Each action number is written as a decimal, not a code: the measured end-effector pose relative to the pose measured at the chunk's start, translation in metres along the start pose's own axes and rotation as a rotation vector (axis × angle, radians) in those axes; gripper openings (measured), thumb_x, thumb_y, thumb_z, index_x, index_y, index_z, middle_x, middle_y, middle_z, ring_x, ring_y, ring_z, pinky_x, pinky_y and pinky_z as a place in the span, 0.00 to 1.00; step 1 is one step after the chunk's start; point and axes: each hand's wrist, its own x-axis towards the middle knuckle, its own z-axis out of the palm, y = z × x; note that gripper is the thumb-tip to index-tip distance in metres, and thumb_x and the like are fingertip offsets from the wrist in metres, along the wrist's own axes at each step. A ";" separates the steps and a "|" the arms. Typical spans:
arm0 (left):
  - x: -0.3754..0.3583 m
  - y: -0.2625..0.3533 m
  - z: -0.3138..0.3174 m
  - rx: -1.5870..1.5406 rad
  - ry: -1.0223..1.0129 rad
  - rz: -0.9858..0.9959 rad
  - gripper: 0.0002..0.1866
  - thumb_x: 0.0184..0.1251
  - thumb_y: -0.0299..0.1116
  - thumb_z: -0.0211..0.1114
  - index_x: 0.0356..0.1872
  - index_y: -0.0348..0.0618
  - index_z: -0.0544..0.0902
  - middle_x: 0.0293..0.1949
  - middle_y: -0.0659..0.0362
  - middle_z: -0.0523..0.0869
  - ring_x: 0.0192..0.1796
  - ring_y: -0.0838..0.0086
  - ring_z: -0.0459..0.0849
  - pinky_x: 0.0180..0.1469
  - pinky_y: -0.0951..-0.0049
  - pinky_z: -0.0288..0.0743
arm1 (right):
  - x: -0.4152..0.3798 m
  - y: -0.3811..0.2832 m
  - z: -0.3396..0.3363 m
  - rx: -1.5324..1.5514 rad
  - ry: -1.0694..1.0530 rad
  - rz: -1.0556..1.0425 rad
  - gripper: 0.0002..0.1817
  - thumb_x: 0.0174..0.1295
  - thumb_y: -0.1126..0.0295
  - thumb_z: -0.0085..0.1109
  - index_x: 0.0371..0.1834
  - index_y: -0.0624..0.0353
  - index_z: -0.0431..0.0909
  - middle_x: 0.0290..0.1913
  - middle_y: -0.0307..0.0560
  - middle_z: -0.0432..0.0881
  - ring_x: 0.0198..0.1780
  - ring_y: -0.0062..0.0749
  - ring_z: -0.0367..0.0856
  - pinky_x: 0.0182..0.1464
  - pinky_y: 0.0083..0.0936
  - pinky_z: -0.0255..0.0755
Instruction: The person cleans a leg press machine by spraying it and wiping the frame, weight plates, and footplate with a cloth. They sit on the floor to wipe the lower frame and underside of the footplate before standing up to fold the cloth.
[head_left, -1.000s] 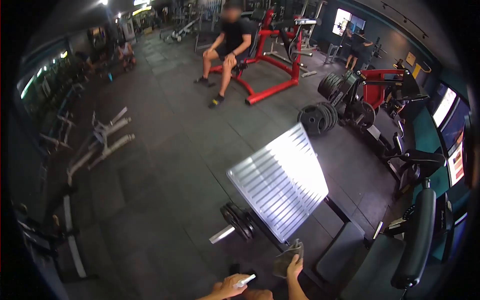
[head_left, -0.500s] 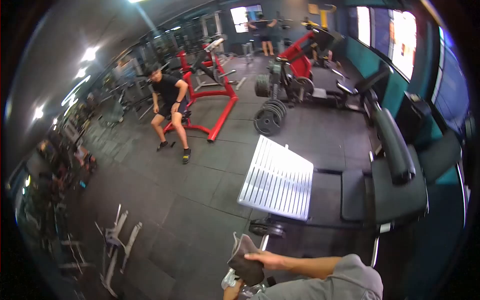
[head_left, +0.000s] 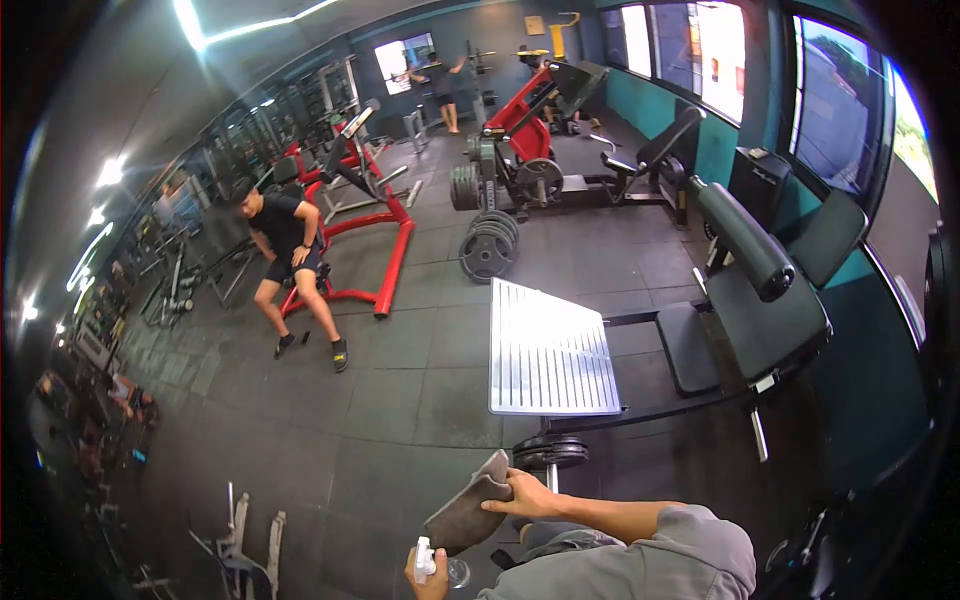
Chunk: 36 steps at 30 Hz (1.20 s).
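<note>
At the bottom of the head view my left hand [head_left: 428,580] is closed around a spray bottle with a white trigger head [head_left: 425,558]; part of its clear body shows beside the fingers. Just above, my right hand [head_left: 528,495] grips a dark grey cloth [head_left: 468,512] by its upper right part. The cloth hangs down to the left, its lower end close to the spray head. Beyond my hands stands a leg press machine's slatted silver footplate [head_left: 552,350], with black weight plates [head_left: 552,451] below it.
Right of the footplate are black padded seats [head_left: 765,315] and a roller pad [head_left: 745,240]. A person in black [head_left: 285,230] sits on a red machine [head_left: 395,265] to the left. Stacked plates [head_left: 488,248] and a grey metal frame [head_left: 240,550] stand on the floor.
My view has swung to the right, so the room appears shifted left. The cloth now stretches further to the lower left, and the white spray head shows more plainly.
</note>
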 end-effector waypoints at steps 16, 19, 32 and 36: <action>0.253 -0.101 -0.081 -0.093 -0.138 -0.195 0.08 0.65 0.31 0.69 0.33 0.39 0.80 0.21 0.60 0.77 0.23 0.76 0.73 0.24 0.70 0.67 | 0.311 -0.005 0.051 0.026 -0.092 0.169 0.43 0.59 0.30 0.53 0.29 0.71 0.82 0.27 0.68 0.81 0.35 0.62 0.84 0.41 0.47 0.75; 0.300 -0.098 -0.085 -0.306 -0.201 -0.385 0.08 0.65 0.31 0.68 0.32 0.40 0.78 0.22 0.61 0.77 0.23 0.75 0.73 0.24 0.69 0.67 | 0.358 -0.014 0.053 -0.024 -0.082 0.190 0.43 0.60 0.31 0.52 0.30 0.71 0.82 0.28 0.68 0.81 0.36 0.62 0.84 0.41 0.47 0.75; 0.594 -0.240 -0.067 -0.185 -0.496 0.060 0.25 0.52 0.24 0.67 0.56 0.41 0.80 0.42 0.46 0.87 0.43 0.61 0.88 0.45 0.64 0.79 | 0.500 0.025 0.051 0.188 0.159 0.370 0.30 0.59 0.58 0.65 0.59 0.65 0.72 0.54 0.62 0.81 0.58 0.49 0.79 0.59 0.37 0.71; 0.699 -0.208 -0.058 -0.124 -0.640 0.286 0.22 0.54 0.26 0.68 0.53 0.40 0.80 0.38 0.48 0.88 0.40 0.61 0.88 0.43 0.66 0.79 | 0.533 0.026 0.049 0.069 0.469 0.354 0.22 0.61 0.58 0.67 0.50 0.64 0.77 0.45 0.53 0.84 0.48 0.31 0.80 0.51 0.34 0.73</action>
